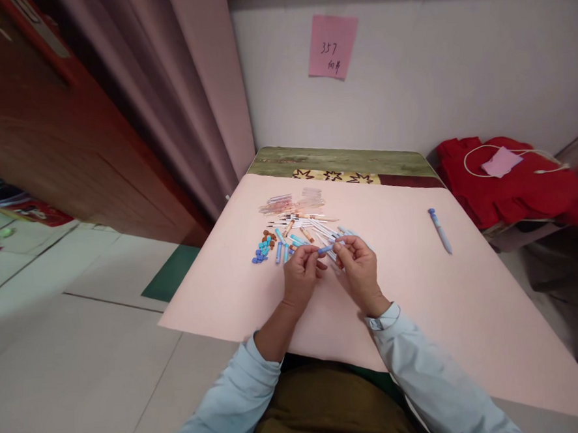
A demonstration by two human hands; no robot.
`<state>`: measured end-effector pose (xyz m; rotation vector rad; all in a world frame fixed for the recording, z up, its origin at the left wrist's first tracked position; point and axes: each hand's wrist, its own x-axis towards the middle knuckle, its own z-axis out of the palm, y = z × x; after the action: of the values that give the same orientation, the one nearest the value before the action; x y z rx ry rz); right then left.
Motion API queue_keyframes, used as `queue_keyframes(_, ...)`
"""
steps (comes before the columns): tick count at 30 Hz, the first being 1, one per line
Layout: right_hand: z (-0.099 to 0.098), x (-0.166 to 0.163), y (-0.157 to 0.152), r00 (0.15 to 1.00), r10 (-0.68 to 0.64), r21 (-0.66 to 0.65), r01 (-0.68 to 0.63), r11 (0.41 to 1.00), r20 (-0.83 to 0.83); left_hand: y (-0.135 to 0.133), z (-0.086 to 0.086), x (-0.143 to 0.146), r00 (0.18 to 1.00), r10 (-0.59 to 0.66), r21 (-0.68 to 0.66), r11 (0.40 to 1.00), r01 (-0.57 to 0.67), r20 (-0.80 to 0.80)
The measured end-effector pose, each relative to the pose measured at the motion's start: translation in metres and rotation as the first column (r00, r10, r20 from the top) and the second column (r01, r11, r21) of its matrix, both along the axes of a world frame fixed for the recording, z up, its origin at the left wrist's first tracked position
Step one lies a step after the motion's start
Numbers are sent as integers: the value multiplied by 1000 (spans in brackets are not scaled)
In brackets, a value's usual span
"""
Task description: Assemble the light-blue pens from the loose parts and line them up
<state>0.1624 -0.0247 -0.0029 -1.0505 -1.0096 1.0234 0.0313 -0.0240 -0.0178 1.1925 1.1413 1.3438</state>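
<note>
Above the near edge of a pile of pen parts, my left hand (302, 273) and my right hand (358, 268) meet over the table. A small blue pen barrel (325, 248) runs between them, pinched at its left end by my left fingers and at its right end by my right fingers. Just left of the hands lie small blue, turquoise and brown pen toppers (264, 247). Beyond them are white refills (319, 228), short coloured barrels (278, 252) and clear plastic tubes (312, 202). My fingers hide part of the pile.
A whole blue pen (439, 231) lies on the right of the pale pink sheet (407, 314) covering the table. Red cloth (478, 198) with a white cord sits beyond the right edge. A curtain (207, 84) and wooden door (94, 156) stand left; a wall (407, 72) is behind.
</note>
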Motion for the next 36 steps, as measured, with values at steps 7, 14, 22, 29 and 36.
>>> queue_keyframes(7, -2, -3, -2, 997, 60, 5, -60, 998, 44, 7, 0, -1, 948, 73, -119, 992, -37, 311)
queue_keyframes(14, -2, -4, -4, 993, 17, 32, -21, 999, 119, 9, 9, -5, 813, 69, -203, 977, 61, 579)
queue_keyframes(22, 0, -3, -6, 982, 6, 55, -17, 998, 190, 8, 11, -7, 778, -21, -242, 945, 221, 627)
queue_keyframes(29, 12, 21, 5, 946, -323, 34, 322, 946, 26, 17, 11, -21, 603, 190, -365, 913, 182, 775)
queue_keyframes(36, 12, 42, 11, 924, -338, -68, 355, 932, 181, 15, 13, -22, 596, 135, -307, 931, 197, 791)
